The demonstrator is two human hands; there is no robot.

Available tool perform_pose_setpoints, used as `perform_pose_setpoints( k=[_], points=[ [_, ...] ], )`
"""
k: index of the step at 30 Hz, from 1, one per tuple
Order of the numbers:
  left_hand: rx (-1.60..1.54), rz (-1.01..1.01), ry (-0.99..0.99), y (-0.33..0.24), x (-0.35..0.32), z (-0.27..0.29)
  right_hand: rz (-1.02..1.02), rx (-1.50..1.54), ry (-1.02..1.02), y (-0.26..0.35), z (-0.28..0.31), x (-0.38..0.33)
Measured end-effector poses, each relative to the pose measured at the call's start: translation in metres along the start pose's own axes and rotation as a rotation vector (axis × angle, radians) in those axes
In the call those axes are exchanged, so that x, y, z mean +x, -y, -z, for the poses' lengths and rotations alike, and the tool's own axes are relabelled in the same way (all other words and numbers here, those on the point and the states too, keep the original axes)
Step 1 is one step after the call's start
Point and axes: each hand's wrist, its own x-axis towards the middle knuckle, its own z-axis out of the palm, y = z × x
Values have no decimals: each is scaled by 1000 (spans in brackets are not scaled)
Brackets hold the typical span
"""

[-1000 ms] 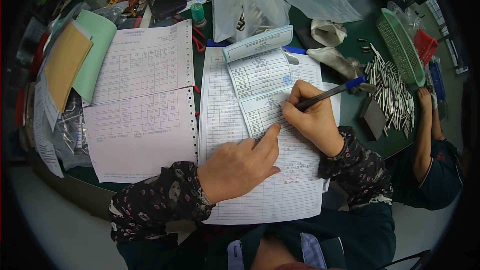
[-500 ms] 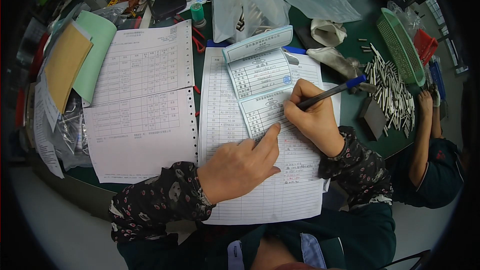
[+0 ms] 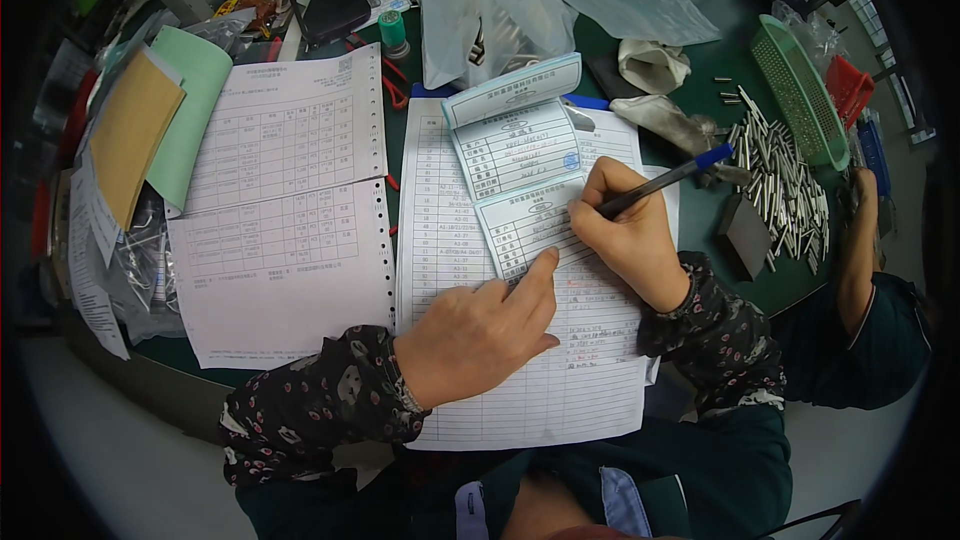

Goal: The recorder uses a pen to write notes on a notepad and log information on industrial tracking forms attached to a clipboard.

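My right hand [image 3: 630, 235] is closed round a dark pen with a blue cap end [image 3: 668, 180], its tip hidden by my fingers over a small printed label pad [image 3: 535, 220]. The pad's top leaves are folded back, and a filled-in label with a blue stamp [image 3: 515, 155] lies above the one under my hand. My left hand [image 3: 485, 335] rests on the paper with its index finger stretched to the pad's lower edge; nothing shows in it. Beneath both hands lies a stack of ruled sheets [image 3: 530, 410] with handwritten rows.
Printed forms with punched edges [image 3: 280, 305] lie to the left. A plastic bag of metal parts [image 3: 495, 20] sits at the back. On the right are loose metal pins [image 3: 780, 175], a dark block [image 3: 745, 237], a green basket [image 3: 800, 90] and a co-worker's arm [image 3: 860, 250].
My hands and the pen have barely moved. At the right, the co-worker's arm has shifted slightly. The whole view is nearly the same.
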Motion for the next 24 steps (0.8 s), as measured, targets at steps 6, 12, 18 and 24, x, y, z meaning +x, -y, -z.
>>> perform_pose_setpoints(
  k=[6,12,18,24],
  points=[
    [-10,11,-10,-1,0,0,4,-23,13,-1,0,0],
    [-38,14,2,-1,1,0,-8,37,17,-4,4,-1],
    [-30,12,-3,-1,0,-1,-15,65,-2,-4,7,1],
    [-42,27,22,-1,0,1,-12,2,27,-4,8,2]
  ],
)
